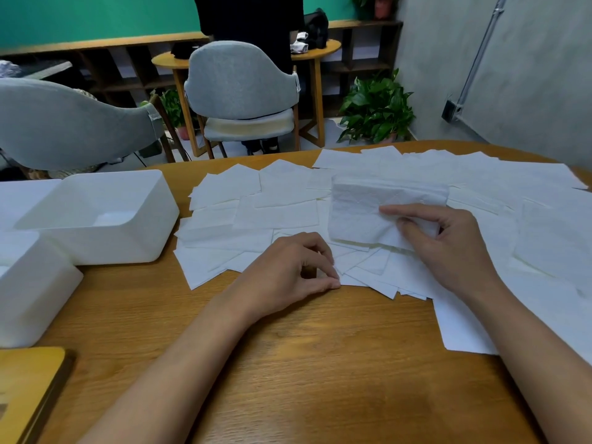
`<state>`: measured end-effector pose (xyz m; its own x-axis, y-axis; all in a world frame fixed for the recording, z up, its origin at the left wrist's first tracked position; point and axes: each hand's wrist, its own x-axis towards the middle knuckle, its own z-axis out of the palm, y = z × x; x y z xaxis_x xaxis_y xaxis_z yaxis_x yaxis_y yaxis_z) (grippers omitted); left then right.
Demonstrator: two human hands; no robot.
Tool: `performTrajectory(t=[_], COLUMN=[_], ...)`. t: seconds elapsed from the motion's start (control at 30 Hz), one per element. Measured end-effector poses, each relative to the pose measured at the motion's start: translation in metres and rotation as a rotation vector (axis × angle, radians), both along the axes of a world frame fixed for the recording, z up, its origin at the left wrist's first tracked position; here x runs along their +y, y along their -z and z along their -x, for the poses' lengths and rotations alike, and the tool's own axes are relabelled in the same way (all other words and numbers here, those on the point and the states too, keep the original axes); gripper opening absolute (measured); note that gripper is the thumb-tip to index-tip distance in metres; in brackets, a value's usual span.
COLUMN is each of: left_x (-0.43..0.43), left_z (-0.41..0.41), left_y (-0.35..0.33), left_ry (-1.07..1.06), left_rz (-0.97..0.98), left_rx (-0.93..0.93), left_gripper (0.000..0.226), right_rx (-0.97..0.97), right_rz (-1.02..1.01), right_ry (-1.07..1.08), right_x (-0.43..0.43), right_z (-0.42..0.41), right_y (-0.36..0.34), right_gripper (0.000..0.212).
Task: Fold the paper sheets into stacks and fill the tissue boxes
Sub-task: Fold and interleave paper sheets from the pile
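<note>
Tissue box (128,245) open-topped, right hand (448,248) pinching stack (362,209)

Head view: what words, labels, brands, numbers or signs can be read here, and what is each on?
No text can be read anywhere in this view.
paper sheets and folded stack: blank white.
tissue boxes: plain white, no label visible.
tag on the grey chair: too small to read.
</note>
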<state>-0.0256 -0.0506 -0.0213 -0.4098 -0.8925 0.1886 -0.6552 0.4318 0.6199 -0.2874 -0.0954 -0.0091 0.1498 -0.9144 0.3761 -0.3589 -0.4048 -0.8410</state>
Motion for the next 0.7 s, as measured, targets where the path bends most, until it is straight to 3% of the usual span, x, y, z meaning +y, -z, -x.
performTrajectory(t=[0.27, 0.43, 0.6, 0.63, 0.7], left_x=[0.004, 0.01, 0.016, 0.016, 0.015], left_z=[0.007, 0.009, 0.006, 0.004, -0.002], left_y=[-0.001, -0.012, -0.036, -0.041, -0.046], left_ry=[0.014, -0.047, -0.054, -0.045, -0.053], left_rz=[0.095, 0.105, -0.07, -0.094, -0.133], left_rx=[-0.12, 0.118, 0.381, 0.436, 0.514], left_gripper=[0.007, 0.009, 0.01, 0.011, 0.021], right_rx=[0.01, 0.025, -0.031, -0.074, -0.156], right_rz=[0.01, -0.007, -0.065, -0.096, -0.204], right_ry=[-0.015, -0.07, -0.211, -0.264, -0.376], right_x=[0.001, 0.002, 0.008, 0.008, 0.008], right_z=[-0.002, -0.002, -0.004, -0.004, 0.0], right_y=[0.0, -0.001, -0.008, -0.009, -0.01], right_gripper=[0.033, 0.034, 0.018, 0.023, 0.06])
